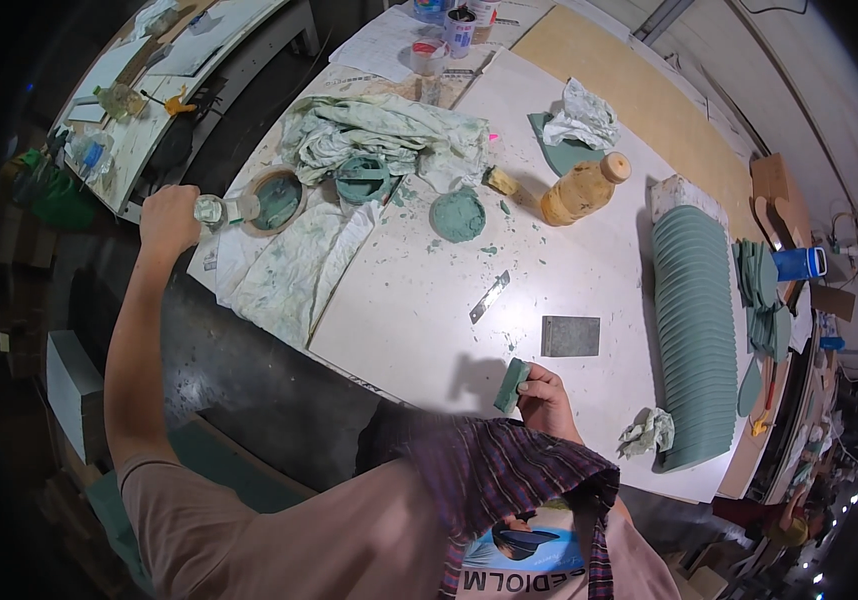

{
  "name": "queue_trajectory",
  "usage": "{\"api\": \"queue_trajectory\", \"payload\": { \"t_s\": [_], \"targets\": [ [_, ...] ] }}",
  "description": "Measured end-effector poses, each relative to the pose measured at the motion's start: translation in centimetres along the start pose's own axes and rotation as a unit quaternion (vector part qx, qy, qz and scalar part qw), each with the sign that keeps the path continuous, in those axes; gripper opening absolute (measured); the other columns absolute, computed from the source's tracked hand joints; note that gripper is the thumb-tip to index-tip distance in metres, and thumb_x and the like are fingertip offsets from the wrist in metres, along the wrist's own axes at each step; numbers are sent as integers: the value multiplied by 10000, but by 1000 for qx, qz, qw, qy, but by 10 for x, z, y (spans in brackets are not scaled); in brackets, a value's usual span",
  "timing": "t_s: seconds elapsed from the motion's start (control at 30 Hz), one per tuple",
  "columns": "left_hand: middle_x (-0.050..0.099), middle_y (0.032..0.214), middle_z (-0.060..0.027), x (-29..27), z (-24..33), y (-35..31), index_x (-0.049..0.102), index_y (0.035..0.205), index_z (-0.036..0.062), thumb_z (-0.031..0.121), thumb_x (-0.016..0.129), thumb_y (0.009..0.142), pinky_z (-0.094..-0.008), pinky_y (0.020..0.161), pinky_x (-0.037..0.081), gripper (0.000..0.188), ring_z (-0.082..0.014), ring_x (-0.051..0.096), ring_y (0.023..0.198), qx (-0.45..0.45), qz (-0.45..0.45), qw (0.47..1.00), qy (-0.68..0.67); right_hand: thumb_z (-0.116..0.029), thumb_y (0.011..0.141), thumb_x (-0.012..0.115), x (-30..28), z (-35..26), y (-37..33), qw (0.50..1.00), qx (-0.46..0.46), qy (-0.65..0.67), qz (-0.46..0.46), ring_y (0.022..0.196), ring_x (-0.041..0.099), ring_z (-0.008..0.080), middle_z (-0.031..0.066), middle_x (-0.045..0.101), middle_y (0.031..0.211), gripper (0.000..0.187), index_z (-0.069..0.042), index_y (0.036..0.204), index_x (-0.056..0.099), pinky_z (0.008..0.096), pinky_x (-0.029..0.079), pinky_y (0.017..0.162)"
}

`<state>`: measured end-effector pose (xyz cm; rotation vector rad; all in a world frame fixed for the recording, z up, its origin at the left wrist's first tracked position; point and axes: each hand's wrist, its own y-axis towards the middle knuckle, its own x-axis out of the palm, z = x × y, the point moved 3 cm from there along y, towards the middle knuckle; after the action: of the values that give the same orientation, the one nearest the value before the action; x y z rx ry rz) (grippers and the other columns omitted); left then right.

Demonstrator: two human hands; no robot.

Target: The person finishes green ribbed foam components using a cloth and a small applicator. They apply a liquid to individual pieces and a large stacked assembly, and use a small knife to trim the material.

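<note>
My left hand (pixel 171 216) is closed on a small clear bottle (pixel 211 210), stretched out over the table's left edge. The bottle points sideways toward a round dish (pixel 277 200) with green material in it; what is inside the bottle I cannot make out. Close to my body, my right hand (pixel 547 402) pinches a small green block (pixel 512 386) between thumb and fingers, over the front of the table. Just beyond that hand lie a flat dark grey-green rectangular block (pixel 570 336) and a thin metal blade (pixel 490 297).
Stained cloths (pixel 379 135) surround a green tub (pixel 363 180). A round dish of green paste (pixel 458 215), a brownish bottle (pixel 585 190) and crumpled paper (pixel 581 115) stand farther back. A long row of green discs (pixel 694 335) lines the right, near a paper wad (pixel 647 432).
</note>
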<state>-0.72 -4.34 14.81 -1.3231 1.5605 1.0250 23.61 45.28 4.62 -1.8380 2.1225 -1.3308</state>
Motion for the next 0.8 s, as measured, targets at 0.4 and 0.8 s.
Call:
{"api": "queue_trajectory", "payload": {
  "t_s": [0.4,0.8],
  "targets": [
    [671,820,-166,2,4,-1,682,808,53,7,626,674,-457,761,513,153,-346,658,872,21,18,999,-18,-50,761,619,-3,2,1,1000,5,-12,-2,746,556,105,30,671,829,185,11,923,683,251,438,757],
    [692,857,-148,1,13,8,684,796,65,34,652,698,-434,796,519,107,-323,662,908,17,-27,999,9,-39,758,615,-5,4,2,1000,3,-8,-4,731,544,101,31,663,820,197,16,934,685,250,434,739]
  ]
}}
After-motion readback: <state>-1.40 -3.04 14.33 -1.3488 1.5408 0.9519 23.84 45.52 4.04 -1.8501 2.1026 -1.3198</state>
